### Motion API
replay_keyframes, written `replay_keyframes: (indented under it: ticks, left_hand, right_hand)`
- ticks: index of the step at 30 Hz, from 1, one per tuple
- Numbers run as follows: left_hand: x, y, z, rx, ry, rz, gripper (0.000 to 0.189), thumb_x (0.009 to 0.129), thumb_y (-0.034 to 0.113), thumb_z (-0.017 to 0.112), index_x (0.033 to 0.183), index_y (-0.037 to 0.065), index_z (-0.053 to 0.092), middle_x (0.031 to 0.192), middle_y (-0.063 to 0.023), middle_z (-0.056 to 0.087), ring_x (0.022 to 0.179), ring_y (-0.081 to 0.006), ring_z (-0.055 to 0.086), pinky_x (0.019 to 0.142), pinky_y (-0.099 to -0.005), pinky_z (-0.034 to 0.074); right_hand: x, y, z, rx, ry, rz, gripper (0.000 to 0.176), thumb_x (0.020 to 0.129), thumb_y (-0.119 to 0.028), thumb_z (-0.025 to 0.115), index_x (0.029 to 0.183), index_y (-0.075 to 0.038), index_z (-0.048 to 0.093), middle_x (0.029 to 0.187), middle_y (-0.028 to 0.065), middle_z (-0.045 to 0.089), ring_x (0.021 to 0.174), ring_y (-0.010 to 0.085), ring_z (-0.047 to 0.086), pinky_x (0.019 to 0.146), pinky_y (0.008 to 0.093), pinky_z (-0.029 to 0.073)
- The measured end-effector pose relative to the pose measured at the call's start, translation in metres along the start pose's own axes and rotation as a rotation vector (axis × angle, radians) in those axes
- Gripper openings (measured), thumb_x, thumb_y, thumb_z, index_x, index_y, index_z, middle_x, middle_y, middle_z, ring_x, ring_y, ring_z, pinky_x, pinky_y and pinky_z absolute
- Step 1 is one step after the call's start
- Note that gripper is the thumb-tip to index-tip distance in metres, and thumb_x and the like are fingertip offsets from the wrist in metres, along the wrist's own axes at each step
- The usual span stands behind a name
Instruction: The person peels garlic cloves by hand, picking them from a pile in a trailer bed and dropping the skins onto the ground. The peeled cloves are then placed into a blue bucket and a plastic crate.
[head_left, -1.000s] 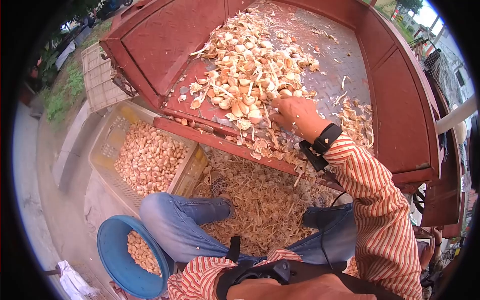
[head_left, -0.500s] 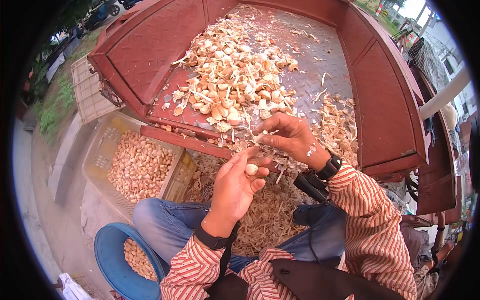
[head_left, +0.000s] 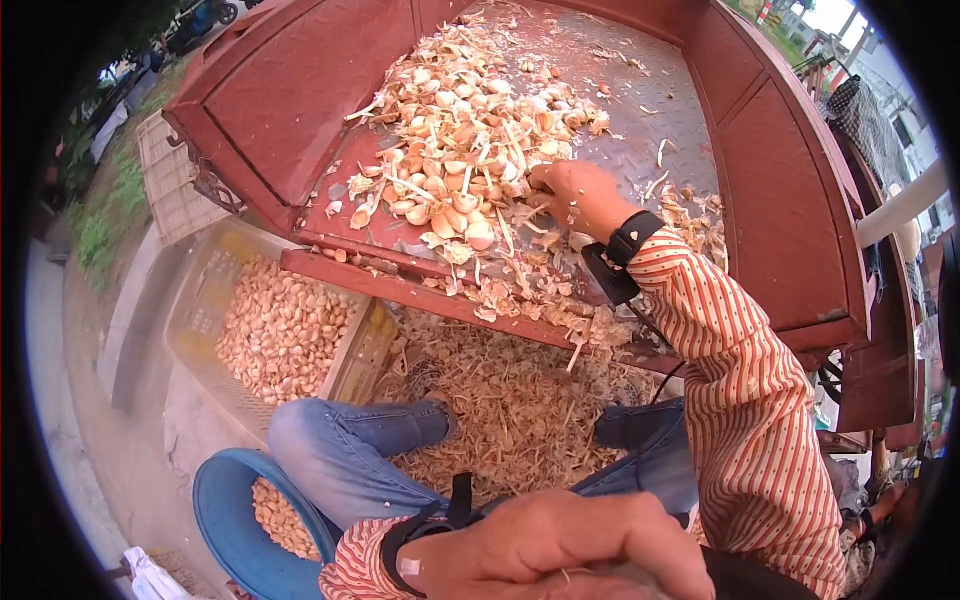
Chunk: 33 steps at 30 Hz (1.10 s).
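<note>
A heap of garlic cloves and bulbs with dry skins (head_left: pixel 450 150) lies on the red metal cart bed (head_left: pixel 640 100). My right hand (head_left: pixel 580 195) is at the heap's right side, fingers bent into the garlic, and what they grip is hidden. Close to the camera at the bottom, my left hand (head_left: pixel 570 545) has its fingers curled in. Whatever they may hold is out of sight.
Left of my legs stand a plastic crate (head_left: pixel 190 320) full of cloves and a blue tub (head_left: pixel 215 500) with more cloves. A pale crate (head_left: pixel 175 185) is behind them. Garlic skins (head_left: pixel 500 410) cover the ground below the cart's edge.
My right hand has moved up and away from my left hand to the heap. My left hand, which held a clove, has come down close to the camera.
</note>
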<state>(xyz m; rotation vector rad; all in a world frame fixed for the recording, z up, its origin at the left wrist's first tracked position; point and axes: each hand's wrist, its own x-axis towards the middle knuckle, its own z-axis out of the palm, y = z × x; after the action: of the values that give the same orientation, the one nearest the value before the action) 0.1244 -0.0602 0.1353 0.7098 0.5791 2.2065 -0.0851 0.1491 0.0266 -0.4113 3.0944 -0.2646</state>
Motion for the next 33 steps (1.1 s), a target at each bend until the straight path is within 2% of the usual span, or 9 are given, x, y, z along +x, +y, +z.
replay_keyframes:
  ticks: [3, 8, 9, 12, 16, 21, 27, 30, 33]
  left_hand:
    - [0.006, -0.025, 0.029, -0.339, -0.155, 0.423, 0.021, 0.089, 0.005, 0.051, 0.098, -0.014, 0.054, 0.083, -0.0198, 0.060, 0.067, -0.0259, 0.060, 0.057, -0.0300, 0.047]
    - [-0.004, -0.031, 0.025, -0.172, -0.244, 0.395, 0.022, 0.089, 0.009, 0.053, 0.098, -0.010, 0.055, 0.086, -0.0189, 0.062, 0.075, -0.0285, 0.063, 0.060, -0.0314, 0.050]
    - [-0.003, -0.032, 0.026, -0.197, -0.268, 0.374, 0.022, 0.089, 0.010, 0.053, 0.098, -0.010, 0.056, 0.086, -0.0184, 0.062, 0.075, -0.0280, 0.064, 0.060, -0.0310, 0.050]
    - [-0.004, -0.032, 0.028, -0.224, -0.334, 0.275, 0.022, 0.089, 0.011, 0.053, 0.098, -0.009, 0.056, 0.087, -0.0169, 0.063, 0.073, -0.0261, 0.064, 0.058, -0.0293, 0.050]
    - [0.000, -0.036, 0.036, -0.236, -0.358, 0.241, 0.023, 0.090, 0.012, 0.054, 0.099, -0.008, 0.056, 0.087, -0.0155, 0.063, 0.071, -0.0244, 0.064, 0.056, -0.0279, 0.049]
    - [0.002, -0.044, 0.044, -0.248, -0.340, 0.226, 0.022, 0.090, 0.013, 0.053, 0.100, -0.007, 0.056, 0.086, -0.0145, 0.063, 0.072, -0.0233, 0.064, 0.055, -0.0276, 0.049]
    - [0.007, -0.029, 0.028, -0.116, -0.330, 0.033, 0.022, 0.089, 0.011, 0.054, 0.101, -0.008, 0.056, 0.085, -0.0146, 0.063, 0.075, -0.0233, 0.064, 0.057, -0.0280, 0.048]
    - [-0.002, -0.017, 0.015, -0.054, -0.226, 0.097, 0.024, 0.089, 0.011, 0.053, 0.102, -0.009, 0.055, 0.085, -0.0157, 0.063, 0.075, -0.0227, 0.063, 0.058, -0.0286, 0.048]
    - [-0.030, 0.034, -0.025, 0.393, 0.291, 0.301, 0.026, 0.093, 0.017, 0.046, 0.106, -0.005, 0.052, 0.065, -0.0048, 0.050, 0.051, -0.0088, 0.043, 0.046, -0.0197, 0.032]
  right_hand:
    - [0.006, 0.000, 0.011, -0.085, -0.032, -0.122, 0.014, 0.075, -0.018, 0.061, 0.085, -0.007, 0.059, 0.082, 0.0119, 0.061, 0.079, 0.0315, 0.060, 0.066, 0.0421, 0.046]
    - [-0.027, -0.002, 0.009, 0.130, 0.143, -0.162, 0.016, 0.075, -0.012, 0.059, 0.090, -0.007, 0.060, 0.083, 0.0121, 0.061, 0.079, 0.0284, 0.060, 0.065, 0.0371, 0.048]
    - [-0.034, -0.002, 0.009, 0.219, 0.164, -0.146, 0.016, 0.077, -0.006, 0.059, 0.093, -0.005, 0.059, 0.084, 0.0089, 0.062, 0.079, 0.0226, 0.061, 0.068, 0.0322, 0.048]
    - [-0.061, -0.004, 0.004, 0.655, 0.257, -0.191, 0.017, 0.079, 0.000, 0.058, 0.096, -0.004, 0.059, 0.089, 0.0044, 0.062, 0.083, 0.0161, 0.060, 0.074, 0.0291, 0.048]
    - [-0.090, -0.004, 0.002, 1.318, 0.145, -0.116, 0.015, 0.083, -0.001, 0.059, 0.098, -0.004, 0.059, 0.090, 0.0015, 0.061, 0.083, 0.0083, 0.057, 0.078, 0.0233, 0.046]
    - [-0.106, -0.004, 0.007, 1.458, 0.154, -0.062, 0.015, 0.083, 0.002, 0.057, 0.097, -0.003, 0.056, 0.092, 0.0024, 0.062, 0.086, 0.0093, 0.058, 0.079, 0.0242, 0.047]
    - [-0.114, -0.007, 0.013, 1.520, 0.110, 0.011, 0.016, 0.082, 0.001, 0.058, 0.096, -0.004, 0.054, 0.093, 0.0031, 0.062, 0.085, 0.0095, 0.059, 0.078, 0.0244, 0.047]
    - [-0.110, -0.007, 0.015, 1.484, 0.108, -0.042, 0.014, 0.083, 0.002, 0.058, 0.095, -0.004, 0.054, 0.095, 0.0045, 0.061, 0.089, 0.0103, 0.058, 0.080, 0.0253, 0.047]
    - [-0.114, -0.010, 0.014, 1.483, 0.151, -0.128, 0.015, 0.082, 0.005, 0.058, 0.093, -0.004, 0.053, 0.098, 0.0057, 0.059, 0.095, 0.0124, 0.056, 0.082, 0.0270, 0.047]
